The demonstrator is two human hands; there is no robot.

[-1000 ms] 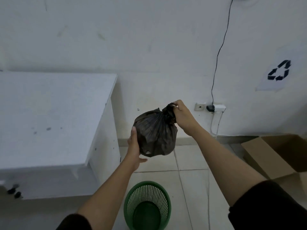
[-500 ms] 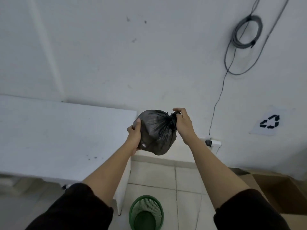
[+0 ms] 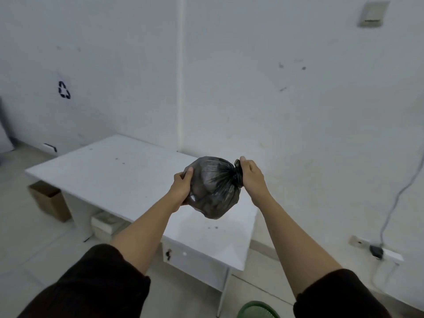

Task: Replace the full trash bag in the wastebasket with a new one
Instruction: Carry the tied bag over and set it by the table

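A full black trash bag (image 3: 213,187), knotted at its top, hangs in the air over the white table (image 3: 110,175). My right hand (image 3: 251,175) grips the knotted neck of the bag on its right side. My left hand (image 3: 182,188) holds the bag's left side, fingers curled around its bulge. The green mesh wastebasket (image 3: 258,310) shows only its rim at the bottom edge, on the floor right of the table's leg; its inside is hidden.
A cardboard box (image 3: 49,203) and a pale box (image 3: 105,224) sit under the table. A key sticks in the table's drawer (image 3: 168,254). A power strip (image 3: 376,250) with a cable lies along the right wall. A recycling mark (image 3: 64,90) is on the left wall.
The view has swung left and up, so the table now lies under the bag and the wastebasket has slid to the bottom edge. Both hands keep their hold on the bag.
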